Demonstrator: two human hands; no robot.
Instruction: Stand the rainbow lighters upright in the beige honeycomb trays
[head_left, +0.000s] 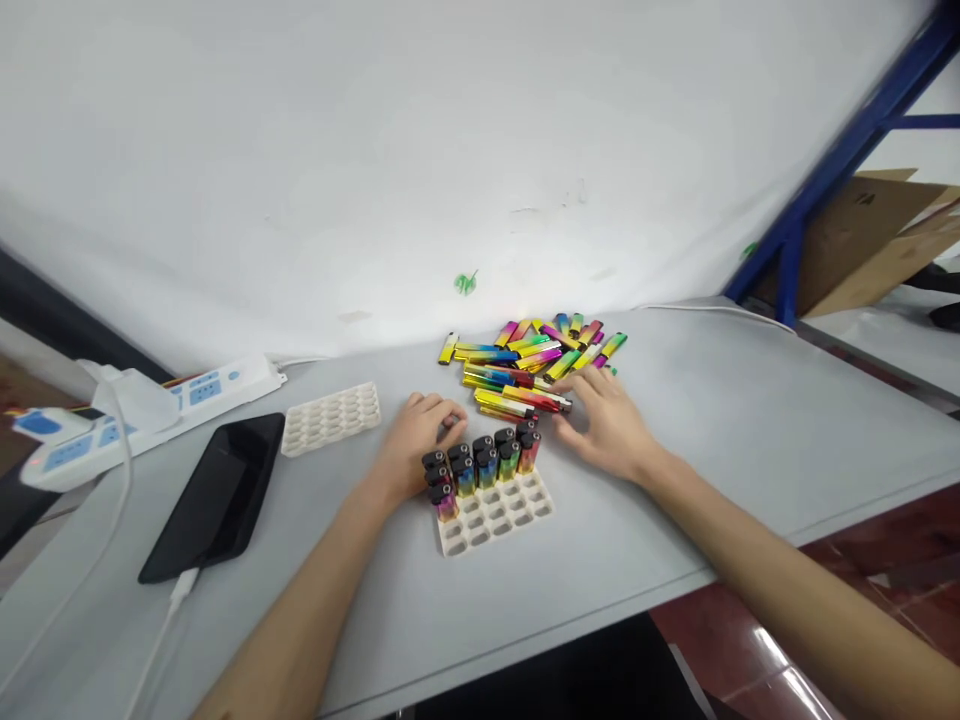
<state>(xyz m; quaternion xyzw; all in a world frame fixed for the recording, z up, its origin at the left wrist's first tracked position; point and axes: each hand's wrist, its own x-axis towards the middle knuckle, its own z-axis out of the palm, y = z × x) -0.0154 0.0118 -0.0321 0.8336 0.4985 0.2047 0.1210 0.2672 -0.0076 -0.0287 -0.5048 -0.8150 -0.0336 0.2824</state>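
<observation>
A pale moulded tray full of oval slots stands before me. Upright lighters with black tops fill its far rows and one slot of a nearer row at the left. My left hand rests at the tray's far left corner with curled fingers; what they hold, if anything, is hidden. Beyond the tray lies a loose heap of shiny multicoloured lighters. At the heap's near right side, my right hand has its thumb and fingers apart around the end of a red and yellow lighter.
A second pale slotted tray lies to the left. Beside it are a black phone on a white cable and a power strip with plugs. A white wall backs the table; a blue frame and cardboard are right.
</observation>
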